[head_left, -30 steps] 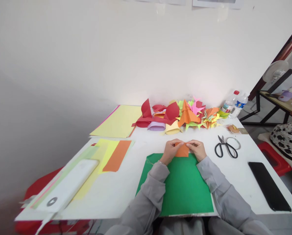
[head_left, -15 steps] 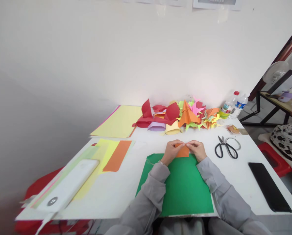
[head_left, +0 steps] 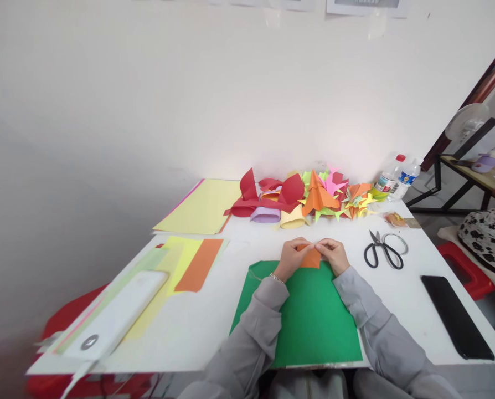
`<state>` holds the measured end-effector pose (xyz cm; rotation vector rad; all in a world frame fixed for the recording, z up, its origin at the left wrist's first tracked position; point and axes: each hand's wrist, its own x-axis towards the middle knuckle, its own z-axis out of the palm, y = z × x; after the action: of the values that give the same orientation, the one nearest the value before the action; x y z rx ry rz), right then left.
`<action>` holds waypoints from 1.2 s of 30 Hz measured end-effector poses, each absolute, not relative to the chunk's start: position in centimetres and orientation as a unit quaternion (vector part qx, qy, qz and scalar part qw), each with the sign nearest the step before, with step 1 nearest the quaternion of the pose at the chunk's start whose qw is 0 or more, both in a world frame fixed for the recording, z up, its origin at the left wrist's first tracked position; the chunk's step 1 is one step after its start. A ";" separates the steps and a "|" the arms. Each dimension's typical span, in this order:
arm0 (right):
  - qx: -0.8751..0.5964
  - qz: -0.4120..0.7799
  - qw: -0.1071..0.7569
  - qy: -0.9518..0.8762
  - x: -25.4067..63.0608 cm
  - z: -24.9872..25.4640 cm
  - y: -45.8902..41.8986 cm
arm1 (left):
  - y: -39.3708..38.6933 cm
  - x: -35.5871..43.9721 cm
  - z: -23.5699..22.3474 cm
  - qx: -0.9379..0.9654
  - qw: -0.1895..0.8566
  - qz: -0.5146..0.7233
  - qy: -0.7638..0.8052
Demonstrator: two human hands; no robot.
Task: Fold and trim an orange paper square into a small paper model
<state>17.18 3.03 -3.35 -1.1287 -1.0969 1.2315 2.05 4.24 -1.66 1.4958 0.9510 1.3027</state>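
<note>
A small piece of orange paper point(head_left: 311, 259) is pinched between both hands above the far edge of a green sheet point(head_left: 318, 316). My left hand point(head_left: 291, 257) is closed on its left side, with thumb and fingertips at the top edge. On the other side, my right hand point(head_left: 334, 255) grips the paper's upper right corner. The two thumbs nearly meet there. Part of the paper is hidden behind the left fingers, so its folds are hard to make out.
Folded paper shapes point(head_left: 320, 197) are heaped at the back, beside two bottles point(head_left: 404, 180). Scissors point(head_left: 382, 252) and a black phone point(head_left: 457, 317) lie on the right. On the left are orange strips point(head_left: 200, 266), a white device point(head_left: 117, 313) with a cable, and yellow sheets point(head_left: 200, 208).
The orange paper's lower edge has tilted slightly between my fingers. Both hands keep nearly the same place and grip.
</note>
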 end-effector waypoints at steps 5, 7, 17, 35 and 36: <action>-0.477 0.535 0.545 -0.434 17.2 -3.2 3.0 | 4.3 2.0 -1.8 0.573 0.482 0.535 0.391; -0.477 0.539 0.547 -0.428 17.2 -3.2 3.0 | 4.3 2.0 -1.7 0.562 0.493 0.539 0.388; -0.465 0.549 0.544 -0.432 16.9 -2.9 2.9 | 4.3 2.1 -1.8 0.524 0.552 0.522 0.384; -0.458 0.546 0.600 -0.365 17.5 -3.1 3.4 | 4.3 1.9 -1.8 0.492 0.592 0.486 0.413; -0.459 0.544 0.599 -0.368 17.5 -3.1 3.4 | 4.3 1.9 -1.8 0.495 0.589 0.487 0.413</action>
<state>17.49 3.40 -3.11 -1.0642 -0.8536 1.2616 1.87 4.26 -1.76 1.1530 0.9617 1.1351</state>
